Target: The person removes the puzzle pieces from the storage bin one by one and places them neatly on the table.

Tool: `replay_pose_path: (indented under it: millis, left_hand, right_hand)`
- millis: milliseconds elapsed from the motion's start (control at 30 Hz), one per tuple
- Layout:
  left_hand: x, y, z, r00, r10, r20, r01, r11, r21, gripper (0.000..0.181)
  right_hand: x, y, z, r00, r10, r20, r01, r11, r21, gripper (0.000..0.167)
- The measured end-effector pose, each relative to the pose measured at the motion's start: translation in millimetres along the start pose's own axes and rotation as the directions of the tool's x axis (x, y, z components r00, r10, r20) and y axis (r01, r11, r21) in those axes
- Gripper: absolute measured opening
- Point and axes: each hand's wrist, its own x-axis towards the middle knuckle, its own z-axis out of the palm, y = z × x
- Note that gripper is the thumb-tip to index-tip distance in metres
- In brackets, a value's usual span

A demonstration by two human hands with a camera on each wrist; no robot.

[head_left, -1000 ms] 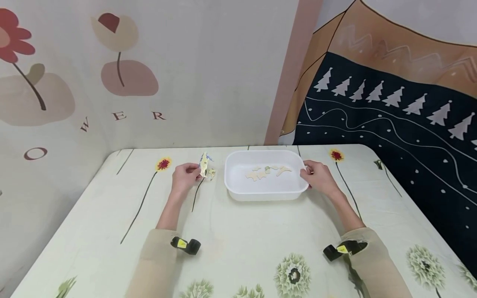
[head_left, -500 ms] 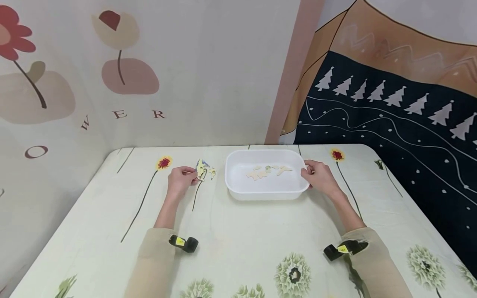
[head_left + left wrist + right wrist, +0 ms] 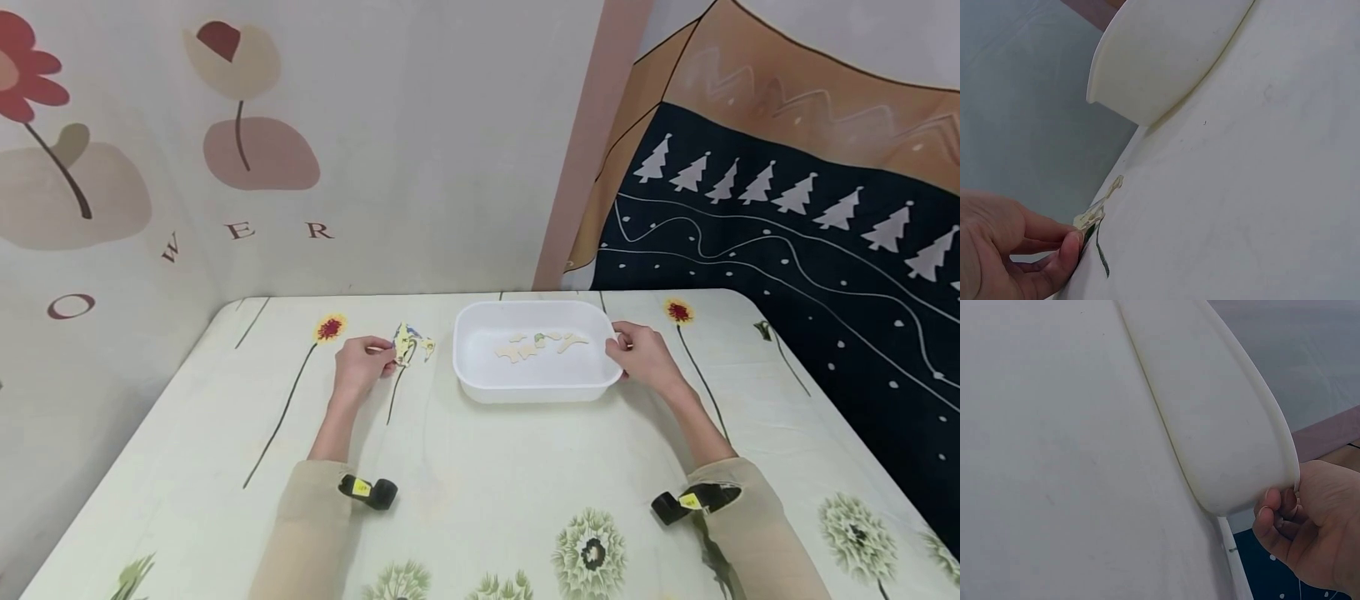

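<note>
My left hand pinches the left edge of a thin, irregularly cut flat piece with a yellow, white and blue pattern. In the left wrist view the piece lies low against the tablecloth, thumb and fingertips at its end. To its right stands a white plastic tub. My right hand grips the tub's right end, the thumb over the rim; the right wrist view shows the fingers curled below that rim. Inside the tub lie several cream-coloured flat cut pieces, one with a green patch.
A pale tablecloth printed with flowers and stems covers the table. Behind it hang a light curtain and a dark cloth with white trees. Each sleeve carries a black wrist camera, left and right.
My left hand has moved slightly left and down, and the patterned piece has gone from standing on edge to lying nearly flat. My right hand and the tub have hardly moved.
</note>
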Motion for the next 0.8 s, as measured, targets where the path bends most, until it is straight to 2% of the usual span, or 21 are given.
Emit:
replay_pose_path:
  millis: [200,500,700,800]
  left_hand:
    - [-2.4,-0.5,-2.9,1.000,0.008,-0.008,-0.007,1.000,0.029,0.023]
    - [-6.5,2.2,-8.3,0.999,-0.018,-0.031,0.020,0.998,0.064,0.029]
    - [-7.1,5.3,-6.9,0.999,0.002,-0.048,0.002,0.995,0.099,0.035]
    - [-7.5,9.1,-5.2,0.999,0.016,-0.049,-0.011,0.996,0.091,0.037]
  right_hand:
    - [-0.3,-0.9,0.1,1.000,-0.005,0.000,0.005,1.000,-0.007,0.041]
    - [-0.3,0.1,0.7,1.000,-0.005,0.001,0.005,1.000,-0.005,0.040]
    - [-0.6,1.1,0.9,1.000,-0.001,0.007,0.001,1.000,-0.007,0.044]
    - [-0.5,1.2,0.6,1.000,-0.006,0.005,0.006,1.000,-0.005,0.043]
